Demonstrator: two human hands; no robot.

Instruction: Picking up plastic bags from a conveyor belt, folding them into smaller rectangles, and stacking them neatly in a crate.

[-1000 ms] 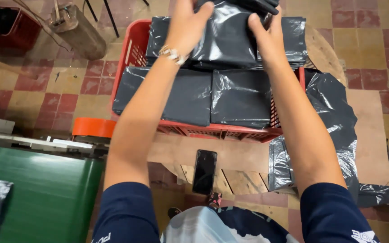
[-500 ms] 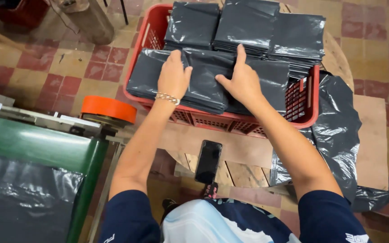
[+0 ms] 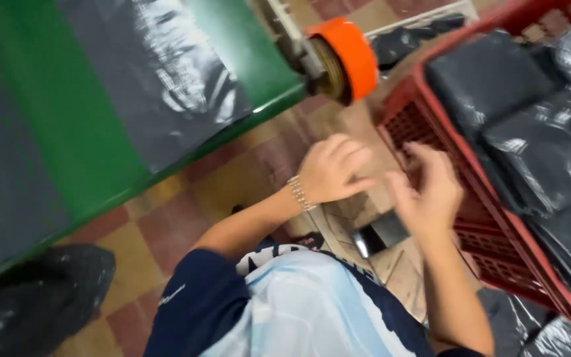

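My left hand (image 3: 333, 170) hangs empty in front of me, fingers loosely curled, a metal bracelet on its wrist. My right hand (image 3: 429, 190) is empty too, its fingers spread, just left of the red plastic crate (image 3: 462, 153). Both hands are out of the crate and touch nothing. The crate holds several folded black plastic bags (image 3: 536, 149). A black phone (image 3: 381, 235) lies on the wooden surface below my hands. The picture is blurred by head motion.
A green conveyor belt (image 3: 94, 139) with a black plastic sheet on it fills the upper left, ending in an orange roller (image 3: 351, 58). A crumpled black bag (image 3: 38, 297) lies at the lower left on the tiled floor. More black plastic lies at the lower right.
Both hands have lifted off the bags in the crate and drawn back toward my body. My head has turned left, bringing the green conveyor into view.
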